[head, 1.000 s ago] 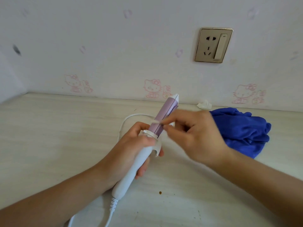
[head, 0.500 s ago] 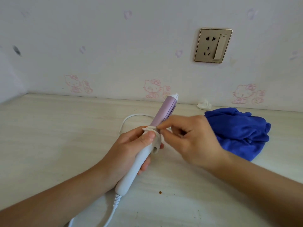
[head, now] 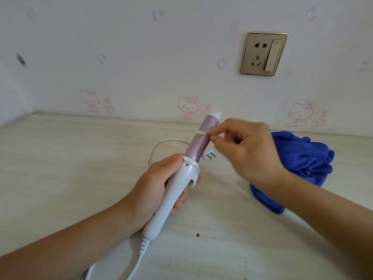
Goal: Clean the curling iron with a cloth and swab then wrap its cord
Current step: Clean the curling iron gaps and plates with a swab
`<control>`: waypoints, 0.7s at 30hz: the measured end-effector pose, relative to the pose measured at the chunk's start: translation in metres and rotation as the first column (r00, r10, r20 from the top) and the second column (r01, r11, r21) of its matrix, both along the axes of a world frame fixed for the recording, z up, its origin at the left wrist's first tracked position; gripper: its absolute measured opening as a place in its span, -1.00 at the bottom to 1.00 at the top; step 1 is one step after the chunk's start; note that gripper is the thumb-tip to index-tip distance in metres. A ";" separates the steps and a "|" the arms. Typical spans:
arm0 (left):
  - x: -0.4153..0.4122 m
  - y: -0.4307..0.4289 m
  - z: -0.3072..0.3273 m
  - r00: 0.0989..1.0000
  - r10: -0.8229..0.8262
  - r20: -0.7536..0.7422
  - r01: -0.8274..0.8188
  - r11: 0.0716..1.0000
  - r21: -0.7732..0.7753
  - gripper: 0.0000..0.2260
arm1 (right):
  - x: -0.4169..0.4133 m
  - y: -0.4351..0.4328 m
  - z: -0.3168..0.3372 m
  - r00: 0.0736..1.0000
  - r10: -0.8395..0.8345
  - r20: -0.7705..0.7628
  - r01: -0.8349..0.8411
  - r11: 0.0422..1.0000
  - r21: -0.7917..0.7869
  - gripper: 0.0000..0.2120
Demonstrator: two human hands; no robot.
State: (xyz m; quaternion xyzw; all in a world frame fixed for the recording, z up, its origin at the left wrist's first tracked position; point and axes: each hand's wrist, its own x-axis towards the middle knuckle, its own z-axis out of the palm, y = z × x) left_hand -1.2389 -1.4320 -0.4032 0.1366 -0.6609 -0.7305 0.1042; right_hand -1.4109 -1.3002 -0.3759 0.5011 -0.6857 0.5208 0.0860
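Observation:
My left hand (head: pixel 155 186) grips the white handle of the curling iron (head: pixel 177 186), which points up and away with its pink barrel (head: pixel 201 138) tilted right. My right hand (head: pixel 250 150) pinches a thin cotton swab (head: pixel 202 133), and the swab's tip touches the upper part of the barrel. The white cord (head: pixel 139 257) runs down from the handle's end and off the bottom edge; another stretch loops behind the barrel to the plug (head: pixel 210 155) lying on the table. A crumpled blue cloth (head: pixel 302 158) lies on the table, partly behind my right wrist.
The pale wood-look table (head: pixel 70 158) meets a white wall with pink cartoon cat stickers. A gold wall socket with a switch (head: pixel 263 54) sits above right. A small brown crumb (head: pixel 198 235) lies on the table near the handle's end.
My right hand has slid the swab from the barrel's base by the collar up toward the tip. My left hand has turned the iron slightly and shifted lower on the handle.

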 end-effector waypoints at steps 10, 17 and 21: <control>0.002 0.005 0.002 0.999 -0.034 -0.042 0.032 0.999 -0.027 -0.55 | 0.011 0.006 -0.005 0.998 0.058 0.032 -0.060 0.997 0.038 -0.75; -0.002 -0.001 -0.005 0.994 -0.041 -0.103 0.035 0.997 -0.062 -0.79 | -0.009 0.002 0.014 0.988 -0.049 0.147 0.053 0.998 -0.029 -0.82; -0.002 -0.003 -0.007 0.992 -0.044 -0.115 0.037 0.997 -0.066 -0.66 | 0.021 0.006 0.002 0.996 0.070 0.052 -0.072 0.996 0.043 -0.79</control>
